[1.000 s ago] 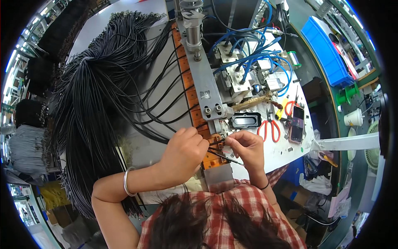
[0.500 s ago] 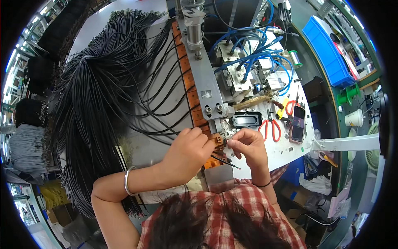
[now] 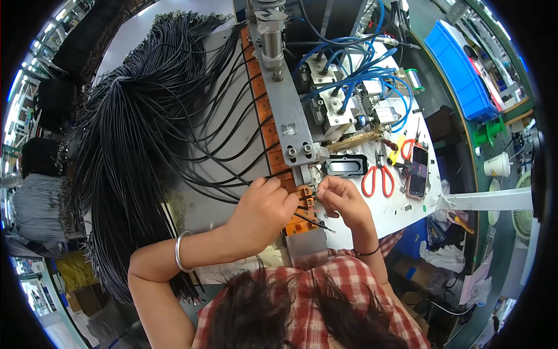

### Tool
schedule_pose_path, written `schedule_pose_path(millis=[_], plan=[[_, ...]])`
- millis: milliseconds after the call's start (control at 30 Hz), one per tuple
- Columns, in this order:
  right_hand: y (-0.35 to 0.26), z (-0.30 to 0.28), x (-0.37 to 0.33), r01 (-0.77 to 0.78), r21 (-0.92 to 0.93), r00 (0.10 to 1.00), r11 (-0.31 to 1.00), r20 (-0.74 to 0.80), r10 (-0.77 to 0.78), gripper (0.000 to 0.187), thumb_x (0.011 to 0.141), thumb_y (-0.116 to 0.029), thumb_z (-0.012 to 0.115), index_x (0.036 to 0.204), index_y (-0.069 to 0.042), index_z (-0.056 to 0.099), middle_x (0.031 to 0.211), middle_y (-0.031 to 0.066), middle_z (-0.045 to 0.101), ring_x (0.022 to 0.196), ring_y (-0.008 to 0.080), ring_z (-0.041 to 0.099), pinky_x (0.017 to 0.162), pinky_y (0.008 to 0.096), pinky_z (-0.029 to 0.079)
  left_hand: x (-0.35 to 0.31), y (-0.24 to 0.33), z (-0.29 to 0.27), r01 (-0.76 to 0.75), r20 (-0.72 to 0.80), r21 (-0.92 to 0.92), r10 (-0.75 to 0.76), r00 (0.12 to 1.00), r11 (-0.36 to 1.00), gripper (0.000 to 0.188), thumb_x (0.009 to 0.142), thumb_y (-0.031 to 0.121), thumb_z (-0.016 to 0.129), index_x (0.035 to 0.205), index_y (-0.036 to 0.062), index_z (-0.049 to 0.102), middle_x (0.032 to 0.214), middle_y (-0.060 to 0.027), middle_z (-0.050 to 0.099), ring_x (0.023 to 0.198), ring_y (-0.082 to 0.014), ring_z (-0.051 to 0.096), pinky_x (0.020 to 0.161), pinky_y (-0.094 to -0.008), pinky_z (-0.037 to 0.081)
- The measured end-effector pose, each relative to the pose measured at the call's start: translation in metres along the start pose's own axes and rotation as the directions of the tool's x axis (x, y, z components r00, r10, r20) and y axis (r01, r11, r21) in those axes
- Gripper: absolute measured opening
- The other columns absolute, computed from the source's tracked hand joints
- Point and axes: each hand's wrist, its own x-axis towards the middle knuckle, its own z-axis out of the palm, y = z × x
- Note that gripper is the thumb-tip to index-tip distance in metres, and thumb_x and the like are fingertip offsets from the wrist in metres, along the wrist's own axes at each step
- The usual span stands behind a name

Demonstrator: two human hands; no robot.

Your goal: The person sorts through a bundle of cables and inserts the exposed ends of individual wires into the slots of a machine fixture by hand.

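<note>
Both hands have closed in since a second ago: the right hand (image 3: 343, 200) has drawn up against the orange fixture (image 3: 302, 206) and now pinches a thin black wire (image 3: 311, 220) at its tip, fingers narrow. Opposite it, the left hand (image 3: 261, 206) rests curled on the fixture's other side (whether it grips anything I cannot tell). Red scissors (image 3: 378, 174) lie beyond the right hand. If the pinch slackens, the wire could spring out of its slot.
</note>
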Motion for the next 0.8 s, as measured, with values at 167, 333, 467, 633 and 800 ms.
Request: schedule_pose_path(millis=[167,333,467,633,800], plan=[[-0.003,0.017,-0.009,0.063,-0.206,0.985,0.976,-0.145,-0.094,0.013,0.091,-0.015,0.057,0.083,-0.005,0.053,0.06,-0.0061,0.047,0.048,0.0003,0.037,0.041,0.0174,0.027,-0.001,-0.002,0.004,-0.03,-0.005,0.006,0.031,1.0,1.0,0.026,0.055,0.0,0.064,0.075,0.0063,0.047,0.071,-0.0066,0.049,0.075,-0.0241,0.049,0.067,-0.0352,0.037],[-0.005,0.02,-0.009,0.144,-0.206,0.965,0.968,-0.186,-0.183,0.01,0.089,-0.012,0.058,0.087,-0.003,0.055,0.065,-0.0054,0.049,0.052,0.0006,0.04,0.045,0.0165,0.031,-0.001,-0.001,0.001,-0.031,0.025,0.019,0.031,0.999,0.999,0.025,0.056,0.002,0.064,0.076,0.0058,0.05,0.071,-0.0062,0.049,0.075,-0.024,0.049,0.067,-0.0354,0.037],[-0.003,0.021,-0.01,0.098,-0.213,0.963,0.972,-0.227,-0.147,0.009,0.086,-0.006,0.061,0.092,-0.002,0.057,0.071,-0.0036,0.053,0.055,0.0009,0.044,0.047,0.016,0.033,0.001,-0.001,-0.004,-0.034,-0.049,0.115,0.04,0.998,0.993,0.008,0.065,0.005,0.058,0.07,0.0056,0.052,0.07,-0.0063,0.052,0.075,-0.0209,0.05,0.066,-0.0314,0.038],[-0.014,0.036,-0.018,0.309,-0.264,0.909,0.914,-0.201,-0.365,0.009,0.083,-0.003,0.065,0.09,0.001,0.062,0.07,-0.0038,0.056,0.057,0.0008,0.047,0.049,0.0158,0.035,0.002,-0.001,-0.003,-0.023,-0.11,-0.007,0.022,0.994,1.0,0.009,0.065,0.004,0.058,0.072,0.0042,0.052,0.07,-0.0069,0.051,0.075,-0.0216,0.049,0.067,-0.0321,0.038],[-0.011,0.039,-0.017,0.279,-0.239,0.896,0.93,-0.285,-0.342,0.005,0.081,0.0,0.065,0.085,0.002,0.064,0.067,-0.0017,0.057,0.05,0.0014,0.046,0.043,0.0166,0.032,0.0,0.001,-0.004,-0.02,-0.081,-0.081,0.013,0.997,0.997,0.012,0.065,0.002,0.058,0.076,0.0031,0.053,0.071,-0.0073,0.049,0.075,-0.0236,0.048,0.067,-0.0344,0.039]])
